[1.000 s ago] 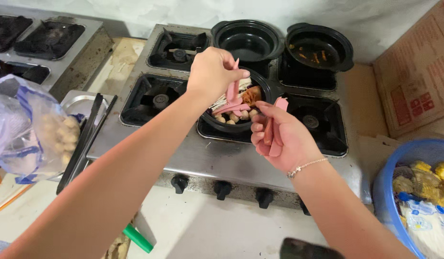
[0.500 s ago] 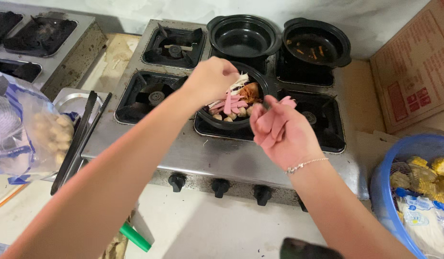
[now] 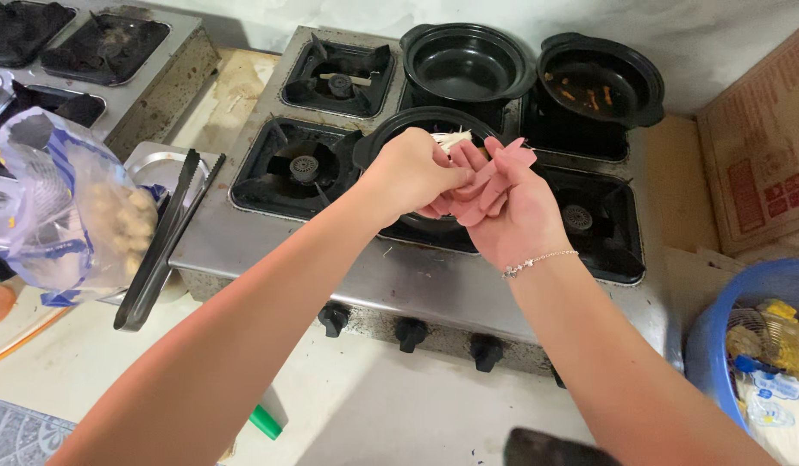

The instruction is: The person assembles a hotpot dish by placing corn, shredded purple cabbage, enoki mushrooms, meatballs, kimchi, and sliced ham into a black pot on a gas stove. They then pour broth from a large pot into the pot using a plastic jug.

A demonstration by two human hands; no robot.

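Note:
My right hand (image 3: 519, 211) is palm up over the front middle burner and carries a pile of pink meat slices (image 3: 496, 175). My left hand (image 3: 412, 171) reaches in from the left and pinches at those slices with closed fingers. Both hands hover above a black clay pot (image 3: 384, 138) on the steel gas stove (image 3: 391, 272); pale strips of food (image 3: 451, 138) show inside it just behind my fingers. Most of the pot's inside is hidden by my hands.
Two more black clay pots stand on the back burners, an empty one (image 3: 466, 65) and one (image 3: 600, 78) with orange bits. Black tongs (image 3: 165, 237) and a plastic bag of pale balls (image 3: 67, 216) lie at left. A blue basket (image 3: 745, 332) of packets sits at right, beside a cardboard box (image 3: 758, 160).
The left hand has drawn back from over the pot to the slices in my right palm. The camera has moved closer and the hands now cover the pot's contents.

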